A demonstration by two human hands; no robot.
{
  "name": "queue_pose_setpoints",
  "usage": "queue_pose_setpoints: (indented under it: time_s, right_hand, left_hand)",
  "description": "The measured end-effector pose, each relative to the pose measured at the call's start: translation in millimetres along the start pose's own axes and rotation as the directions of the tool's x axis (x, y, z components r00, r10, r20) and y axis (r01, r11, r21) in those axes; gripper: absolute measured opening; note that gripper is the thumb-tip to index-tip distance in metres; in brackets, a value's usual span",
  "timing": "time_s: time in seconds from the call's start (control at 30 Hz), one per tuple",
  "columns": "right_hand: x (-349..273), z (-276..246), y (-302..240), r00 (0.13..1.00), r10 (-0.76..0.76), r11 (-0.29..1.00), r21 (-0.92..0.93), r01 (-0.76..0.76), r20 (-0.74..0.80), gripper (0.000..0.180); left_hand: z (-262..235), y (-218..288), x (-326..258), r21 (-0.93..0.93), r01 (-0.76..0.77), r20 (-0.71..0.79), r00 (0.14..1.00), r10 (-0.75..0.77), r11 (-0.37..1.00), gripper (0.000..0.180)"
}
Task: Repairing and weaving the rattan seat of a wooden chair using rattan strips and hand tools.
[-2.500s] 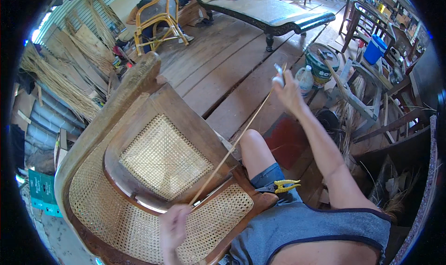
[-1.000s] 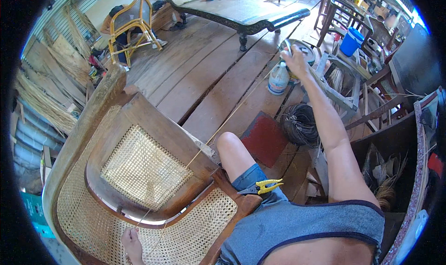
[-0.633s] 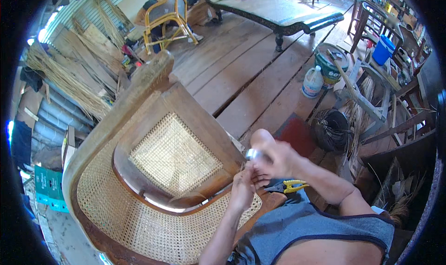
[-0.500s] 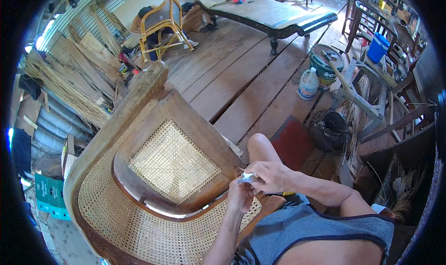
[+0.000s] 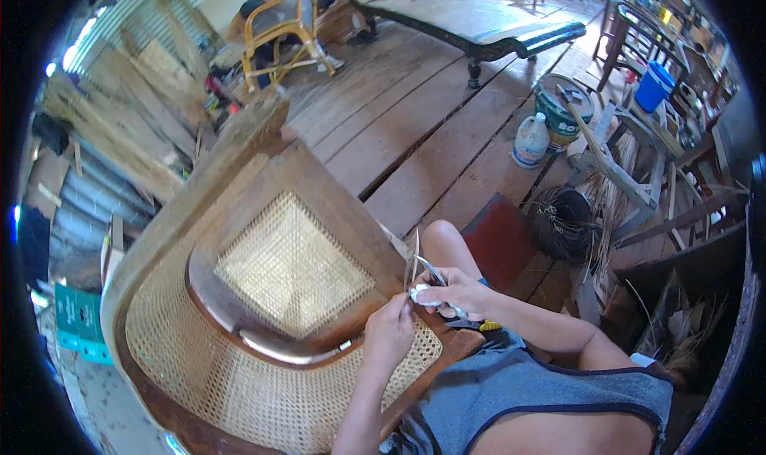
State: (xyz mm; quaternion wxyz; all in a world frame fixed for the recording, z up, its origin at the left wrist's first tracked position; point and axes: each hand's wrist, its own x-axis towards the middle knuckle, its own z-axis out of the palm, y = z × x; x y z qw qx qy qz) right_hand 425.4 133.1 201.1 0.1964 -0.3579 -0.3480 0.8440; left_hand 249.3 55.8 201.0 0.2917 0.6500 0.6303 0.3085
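A wooden armchair [image 5: 199, 168] with woven cane panels lies before me, its square seat panel [image 5: 291, 263] facing up and its curved cane back [image 5: 231, 391] along the near side. At the seat frame's right corner, my left hand [image 5: 389, 327] is closed in a pinch; a thin strand [image 5: 415, 255] rises beside its fingertips. Right against it, my right hand [image 5: 461, 290] is closed around a small white bundle [image 5: 426, 296] and a slim, curved greyish piece [image 5: 432, 271]. What these are is unclear. A yellow-and-black handle [image 5: 487, 325] shows below my right wrist.
On the plank floor stand a white jug [image 5: 531, 141] and a dark green bucket [image 5: 562, 112]. A coil of dark cord [image 5: 562, 223] lies nearer, beside a red board [image 5: 504, 243]. Farther off are a long low bench [image 5: 447, 16] and a rattan chair [image 5: 279, 32]. Fibre bundles lean at left.
My hands have moved slightly left, and my right hand has turned, so the white bundle and curved piece show more plainly. The view has shifted a little.
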Motion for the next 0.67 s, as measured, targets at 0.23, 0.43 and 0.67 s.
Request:
queue_pose_setpoints:
  time_s: [0.23, 0.43, 0.67]
  right_hand:
    - [8.2, -6.5, 30.1, 0.99, 0.14, 0.983, 0.12, -0.139, -0.001, 0.022]
    - [21.5, 19.0, 24.1, 0.732, -0.681, 0.512, -0.699, 0.5, 0.025, 0.018]
    - [63.9, 4.0, -50.2, 0.881, -0.468, 0.478, -0.859, 0.184, -0.071, 0.038]
  left_hand:
    - [-6.9, -2.0, -17.3, -0.002, 0.211, 0.201, 0.958, -0.206, 0.978, 0.015]
    - [-17.3, 10.0, -20.2, -0.111, 0.224, 0.166, 0.965, -0.204, 0.968, 0.015]
    - [-84.6, 11.3, -79.1, -0.339, 0.167, 0.251, 0.964, -0.082, 0.926, 0.025]
